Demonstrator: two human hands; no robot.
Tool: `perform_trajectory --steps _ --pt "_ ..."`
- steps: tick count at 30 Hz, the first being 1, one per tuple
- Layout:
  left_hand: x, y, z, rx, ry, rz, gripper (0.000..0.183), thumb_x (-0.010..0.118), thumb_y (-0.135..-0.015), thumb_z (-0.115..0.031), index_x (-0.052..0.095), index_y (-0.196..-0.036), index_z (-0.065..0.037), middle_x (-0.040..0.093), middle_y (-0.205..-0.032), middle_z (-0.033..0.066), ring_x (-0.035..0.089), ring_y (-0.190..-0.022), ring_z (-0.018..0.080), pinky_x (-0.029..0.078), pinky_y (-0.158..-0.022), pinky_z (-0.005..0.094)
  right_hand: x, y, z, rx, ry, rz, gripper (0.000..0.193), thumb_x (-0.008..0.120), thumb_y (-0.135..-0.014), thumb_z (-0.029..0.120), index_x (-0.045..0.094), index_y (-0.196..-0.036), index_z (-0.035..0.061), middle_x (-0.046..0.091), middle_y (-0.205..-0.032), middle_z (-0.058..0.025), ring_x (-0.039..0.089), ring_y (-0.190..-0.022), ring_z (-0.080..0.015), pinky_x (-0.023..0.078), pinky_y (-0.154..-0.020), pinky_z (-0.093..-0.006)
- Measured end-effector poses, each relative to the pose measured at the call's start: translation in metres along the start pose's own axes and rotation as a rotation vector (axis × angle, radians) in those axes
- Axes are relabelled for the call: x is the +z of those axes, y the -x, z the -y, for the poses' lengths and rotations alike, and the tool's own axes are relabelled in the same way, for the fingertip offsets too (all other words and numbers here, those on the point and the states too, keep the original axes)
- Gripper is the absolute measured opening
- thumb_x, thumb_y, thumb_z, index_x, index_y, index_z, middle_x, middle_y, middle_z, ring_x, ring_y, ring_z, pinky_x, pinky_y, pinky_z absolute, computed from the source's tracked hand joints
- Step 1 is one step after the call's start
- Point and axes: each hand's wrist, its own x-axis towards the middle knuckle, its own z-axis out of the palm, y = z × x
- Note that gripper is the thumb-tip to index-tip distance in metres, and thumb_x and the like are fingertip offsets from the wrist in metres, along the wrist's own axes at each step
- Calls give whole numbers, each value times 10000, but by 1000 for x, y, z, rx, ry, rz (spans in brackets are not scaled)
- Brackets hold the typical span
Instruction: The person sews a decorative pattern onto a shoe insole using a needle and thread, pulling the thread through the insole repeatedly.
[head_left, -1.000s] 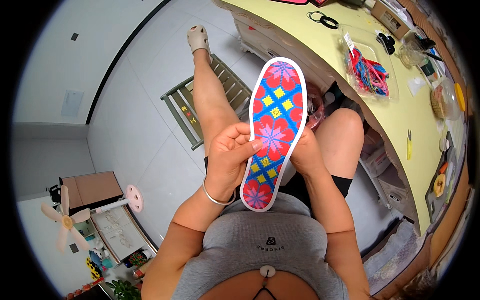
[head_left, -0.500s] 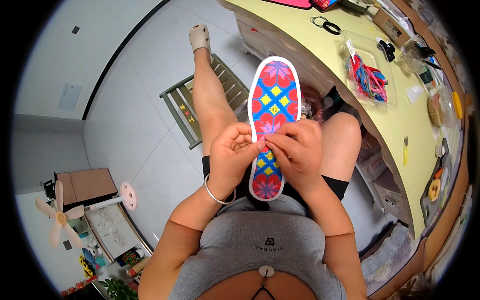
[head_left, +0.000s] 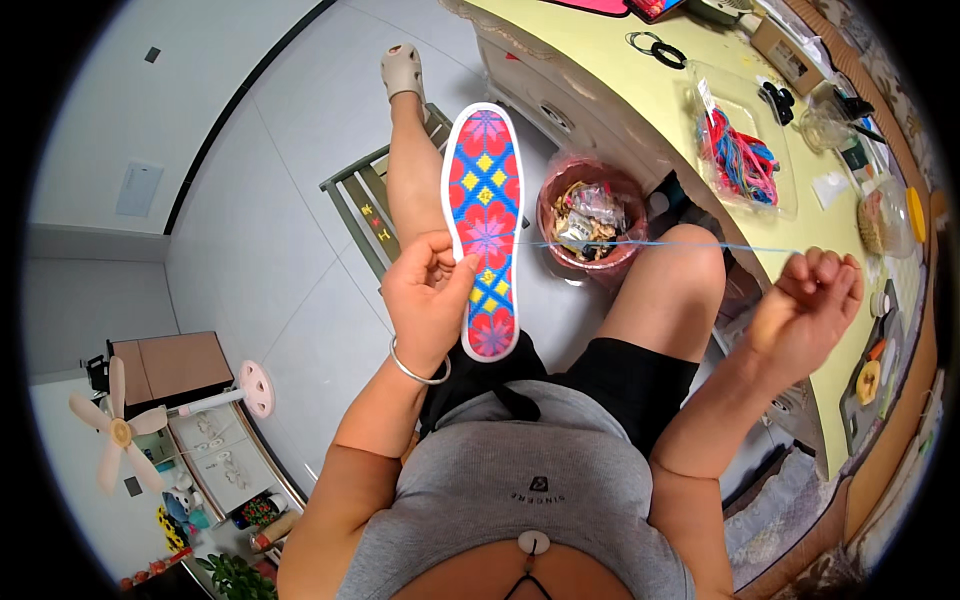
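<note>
My left hand (head_left: 432, 290) grips the left edge of an embroidered insole (head_left: 487, 190), thumb on its patterned face. The insole has a white rim and red, blue, yellow and pink stitching, and is held upright over my lap. From its middle a light blue thread (head_left: 690, 244) runs taut to the right. At the thread's far end my right hand (head_left: 808, 305) is closed with curled fingers, out beside the table edge. A needle, if there is one in those fingers, is too small to make out.
On the yellow-green table (head_left: 770, 235) at my right lie a clear tray (head_left: 790, 195) of coloured thread skeins (head_left: 738, 160), jars and black hair ties (head_left: 660, 50). A lined waste bin (head_left: 590, 225) stands beyond my knee. My leg rests on a slatted stool (head_left: 355, 205).
My right hand has moved from the insole far to the right, drawing the thread out straight. My left hand and the insole have shifted left, bringing the bin into view.
</note>
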Motion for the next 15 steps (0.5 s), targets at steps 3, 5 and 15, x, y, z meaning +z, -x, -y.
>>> perform_trajectory --steps 3,5,15 --pt "8 3 -9 -51 124 55 163 617 -825 79 564 -978 74 658 -854 97 613 -747 81 500 -658 197 7 38 -26 124 225 113 99 565 -917 74 612 -974 7 554 -814 -47 476 -655 -100 384 -565 -216" --pt "12 6 -14 -64 179 85 157 613 -828 79 563 -977 77 657 -862 103 613 -755 85 500 -666 199 27 64 -35 220 520 324 78 604 -862 26 634 -932 10 557 -767 -14 480 -634 -84 392 -571 -206" --pt "18 12 -25 -125 314 156 175 603 -835 80 555 -1002 71 668 -907 138 641 -801 124 521 -711 221 41 98 -70 -267 865 775 115 668 -724 10 646 -832 44 582 -703 -78 571 -620 -247 459 -543 -333"
